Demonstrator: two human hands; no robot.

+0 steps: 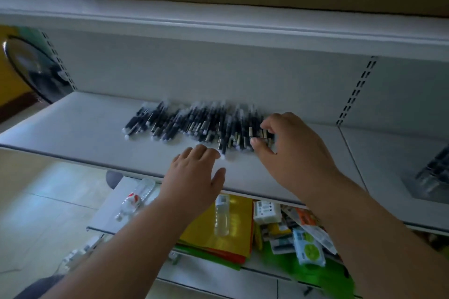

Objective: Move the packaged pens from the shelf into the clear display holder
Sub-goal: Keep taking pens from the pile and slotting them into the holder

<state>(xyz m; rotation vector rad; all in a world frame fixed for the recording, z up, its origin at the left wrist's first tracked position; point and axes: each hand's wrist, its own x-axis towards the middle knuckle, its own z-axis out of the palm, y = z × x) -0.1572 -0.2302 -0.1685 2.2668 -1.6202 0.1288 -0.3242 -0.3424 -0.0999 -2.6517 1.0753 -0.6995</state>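
A long pile of black packaged pens (194, 124) lies across the white shelf (73, 133). My right hand (291, 150) reaches over the right end of the pile, thumb and curled fingers closing round a few pens there. With its fingers straight, my left hand (196, 172) lies flat on the shelf in front of the pile, fingertips almost at the nearest pens. The clear display holder (432, 177) stands on the shelf at the far right edge of the view, partly cut off, with dark pens inside. The frame is blurred.
A higher shelf (218, 22) overhangs the pens. Below, a lower shelf carries two plastic bottles (222, 216), yellow and green packets (218, 233) and small packaged goods (301, 233). A fan (31, 68) stands at the left. A slotted upright (357, 90) divides the back wall.
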